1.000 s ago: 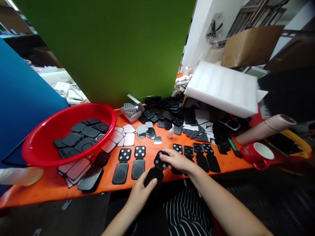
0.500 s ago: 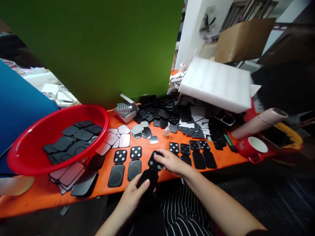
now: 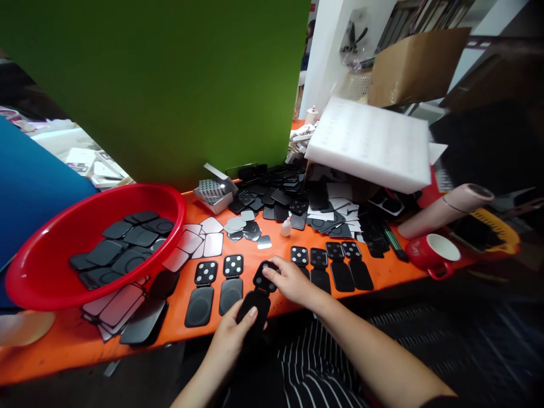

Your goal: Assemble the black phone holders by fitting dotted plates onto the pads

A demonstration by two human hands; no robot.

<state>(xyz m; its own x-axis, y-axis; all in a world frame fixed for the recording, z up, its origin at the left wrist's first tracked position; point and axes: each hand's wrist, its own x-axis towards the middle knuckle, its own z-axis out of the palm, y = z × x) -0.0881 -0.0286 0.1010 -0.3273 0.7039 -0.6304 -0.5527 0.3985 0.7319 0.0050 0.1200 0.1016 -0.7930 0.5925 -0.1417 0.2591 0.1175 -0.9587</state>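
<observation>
Between my hands, over the front edge of the orange table, is a black hinged two-panel piece point(image 3: 257, 303). My left hand point(image 3: 236, 324) grips its larger lower panel, thumb on top. My right hand point(image 3: 288, 279) pinches the smaller upper panel, which carries pale round dots; its thumb covers part of them. To the left lie two similar hinged pieces, one point(image 3: 199, 306) farther out and one point(image 3: 232, 283) nearer, opened flat with dots showing. Several more hinged pieces point(image 3: 341, 275) lie in a row to the right, one partly behind my right hand.
A red basin point(image 3: 25, 266) with dark panels stands at left, beside pinkish sheets point(image 3: 123, 306). Behind my hands are silver plates point(image 3: 242, 226), a small bottle point(image 3: 285, 228), a box of small discs point(image 3: 213, 194) and black panels point(image 3: 276, 198). A red mug point(image 3: 429, 258) and pink flask point(image 3: 446, 211) stand right.
The view has shifted slightly, moving the table things a little left in the picture. Both hands keep their hold on the hinged piece, with almost no other movement.
</observation>
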